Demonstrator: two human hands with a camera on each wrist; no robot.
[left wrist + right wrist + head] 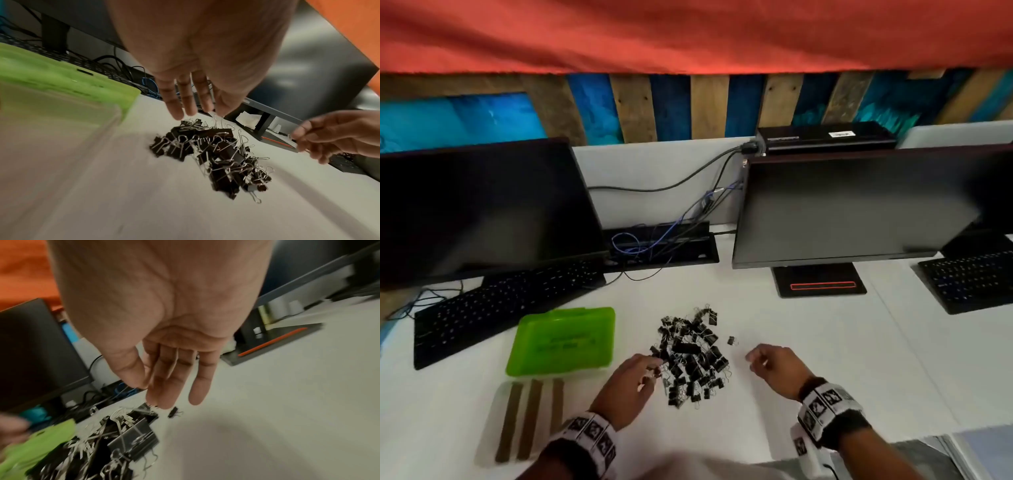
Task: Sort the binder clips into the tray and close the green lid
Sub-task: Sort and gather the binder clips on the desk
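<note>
A heap of black binder clips (690,356) lies on the white desk, with one stray clip (731,340) just to its right. The green lid (563,337) lies swung open behind the clear tray (493,428), which has brown dividers. My left hand (654,365) reaches the heap's left edge; in the left wrist view its fingers (174,105) are straight above the clips (213,155) and hold nothing. My right hand (753,359) hovers to the right of the heap, fingers (197,386) relaxed and empty, near the stray clip (173,412).
Two dark monitors (476,209) (859,205) stand at the back, with a keyboard (500,308) behind the lid and another keyboard (969,277) at the right. Cables (654,240) run between the monitors. A monitor base (822,282) sits behind the right hand.
</note>
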